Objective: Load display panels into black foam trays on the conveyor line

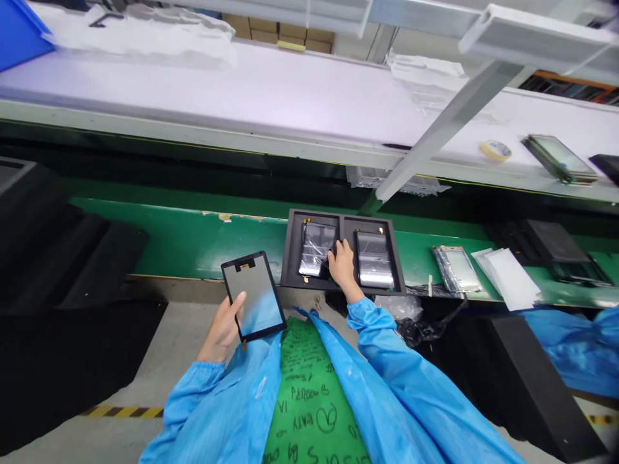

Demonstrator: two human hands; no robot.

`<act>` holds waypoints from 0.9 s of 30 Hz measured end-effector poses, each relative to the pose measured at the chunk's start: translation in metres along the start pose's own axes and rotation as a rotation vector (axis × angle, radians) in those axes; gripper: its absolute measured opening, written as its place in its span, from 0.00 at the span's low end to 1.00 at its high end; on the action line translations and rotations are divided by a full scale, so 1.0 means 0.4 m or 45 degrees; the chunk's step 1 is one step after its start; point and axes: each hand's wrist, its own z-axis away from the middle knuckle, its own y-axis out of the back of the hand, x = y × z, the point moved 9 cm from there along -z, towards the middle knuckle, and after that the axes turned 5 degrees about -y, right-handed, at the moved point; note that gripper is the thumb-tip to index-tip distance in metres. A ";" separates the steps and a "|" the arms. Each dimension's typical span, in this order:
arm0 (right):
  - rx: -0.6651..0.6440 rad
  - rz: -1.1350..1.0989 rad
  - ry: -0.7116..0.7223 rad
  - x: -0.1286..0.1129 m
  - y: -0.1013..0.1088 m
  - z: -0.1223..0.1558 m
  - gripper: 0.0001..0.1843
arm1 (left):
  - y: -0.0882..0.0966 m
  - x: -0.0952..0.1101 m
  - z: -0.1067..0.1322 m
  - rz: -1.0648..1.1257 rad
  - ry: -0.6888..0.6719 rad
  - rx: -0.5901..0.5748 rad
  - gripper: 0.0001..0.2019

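Note:
My left hand (223,327) grips a black-framed tablet screen panel (253,295) by its left edge, thumb on the glass, holding it above my lap. My right hand (342,265) reaches forward onto a black two-pocket tray (290,248) on the green belt. Its fingers rest on the divider beside the left pocket, which holds a panel in shiny wrap (315,248). The right pocket holds a second wrapped panel (374,259). Whether those fingers pinch anything is hidden. Both arms wear blue sleeves.
More wrapped panels (454,267) and white sheets (507,277) lie on the green belt to the right. A white shelf above carries a tape roll (495,150) and stacked panels (558,158). Black trays (556,248) sit far right. A diagonal white beam (435,138) crosses overhead.

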 end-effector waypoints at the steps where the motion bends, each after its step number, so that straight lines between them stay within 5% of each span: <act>1: -0.063 0.066 0.103 -0.027 -0.014 0.015 0.28 | 0.019 0.008 -0.005 0.013 -0.001 0.028 0.18; 6: -0.486 0.378 0.426 -0.108 -0.112 0.062 0.27 | 0.125 0.064 -0.028 0.093 -0.055 0.127 0.18; 12: -0.662 0.442 0.524 -0.123 -0.090 0.028 0.21 | 0.263 0.112 -0.027 0.254 -0.103 0.249 0.14; 15: -0.650 0.530 0.530 -0.213 -0.097 -0.009 0.16 | 0.318 0.127 -0.014 0.301 -0.104 0.272 0.14; 17: -0.572 0.476 0.639 -0.382 -0.133 -0.035 0.16 | 0.350 0.142 -0.012 0.329 -0.111 0.258 0.15; 19: -0.546 0.280 0.925 -0.651 -0.200 -0.015 0.20 | 0.387 0.166 -0.012 0.381 -0.160 0.238 0.17; 23: -0.674 -0.094 1.643 -1.267 -0.393 0.203 0.24 | 0.485 0.204 0.025 0.481 -0.288 0.303 0.21; 25: -0.703 -0.131 1.854 -1.513 -0.510 0.332 0.27 | 0.536 0.200 0.063 0.523 -0.310 0.380 0.23; 27: -0.683 -0.061 1.955 -1.696 -0.631 0.442 0.30 | 0.583 0.179 0.105 0.583 -0.305 0.466 0.25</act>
